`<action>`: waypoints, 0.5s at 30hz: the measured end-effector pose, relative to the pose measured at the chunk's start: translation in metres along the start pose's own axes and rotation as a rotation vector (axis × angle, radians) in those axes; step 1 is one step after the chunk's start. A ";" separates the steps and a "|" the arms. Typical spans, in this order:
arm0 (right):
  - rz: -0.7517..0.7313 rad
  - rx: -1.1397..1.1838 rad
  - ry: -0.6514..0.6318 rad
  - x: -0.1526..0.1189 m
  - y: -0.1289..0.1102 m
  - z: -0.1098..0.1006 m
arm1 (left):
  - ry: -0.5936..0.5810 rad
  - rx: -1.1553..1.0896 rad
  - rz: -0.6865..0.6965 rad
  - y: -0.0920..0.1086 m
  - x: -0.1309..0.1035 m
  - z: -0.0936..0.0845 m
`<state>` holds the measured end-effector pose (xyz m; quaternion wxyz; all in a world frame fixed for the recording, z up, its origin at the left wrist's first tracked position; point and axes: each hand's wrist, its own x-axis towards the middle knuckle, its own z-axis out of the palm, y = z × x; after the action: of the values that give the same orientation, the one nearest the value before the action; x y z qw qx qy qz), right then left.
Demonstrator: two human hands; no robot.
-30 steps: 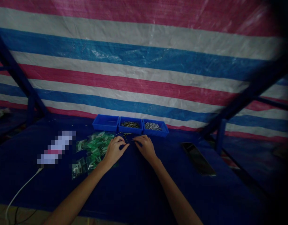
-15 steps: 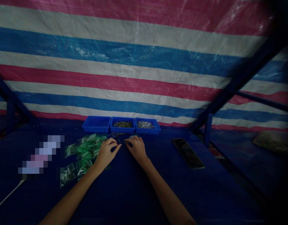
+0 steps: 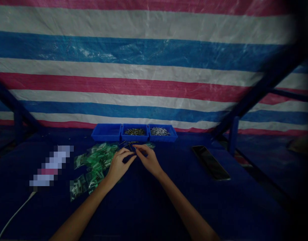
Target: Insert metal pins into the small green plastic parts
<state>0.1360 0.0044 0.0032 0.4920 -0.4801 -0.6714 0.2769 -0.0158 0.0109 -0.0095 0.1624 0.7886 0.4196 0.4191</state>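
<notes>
Over the blue table, my left hand has its thumb and fingertips drawn close together. Whatever may lie between them is too small and dark to make out. Right beside those fingertips, my right hand pinches a small shiny screw between thumb and fingers. Just beyond both hands lie a few loose dark screws. Small clear bags with green contents are heaped to the left of my left hand, which partly covers the heap's right side.
Along the back stand three blue bins: one at left, one with brassy dark screws, one with silver screws. A phone lies at right. A blurred-out pale object with a white cable lies left.
My two hands have come closer together, their fingertips now almost meeting. The view has shifted slightly, so the bins, bags and phone appear farther right.
</notes>
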 end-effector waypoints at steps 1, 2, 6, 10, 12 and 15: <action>0.018 0.034 -0.017 0.000 0.000 0.001 | 0.003 -0.021 -0.018 -0.001 0.000 0.000; 0.040 0.059 -0.027 0.000 0.000 0.001 | 0.005 -0.035 -0.032 -0.003 0.001 0.000; 0.123 0.086 -0.015 0.001 0.000 0.002 | -0.008 0.008 -0.006 -0.007 0.002 -0.002; 0.160 0.171 -0.022 0.003 0.000 0.004 | 0.027 0.069 0.051 -0.002 0.005 -0.009; 0.171 0.217 -0.018 0.003 0.000 0.004 | 0.082 0.022 0.028 0.003 0.007 -0.013; 0.153 0.182 -0.005 0.003 -0.001 0.004 | 0.171 -0.083 -0.039 0.007 0.010 -0.017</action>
<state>0.1320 0.0074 0.0037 0.5095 -0.4826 -0.6059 0.3747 -0.0225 0.0129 0.0100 0.1666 0.7343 0.4295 0.4987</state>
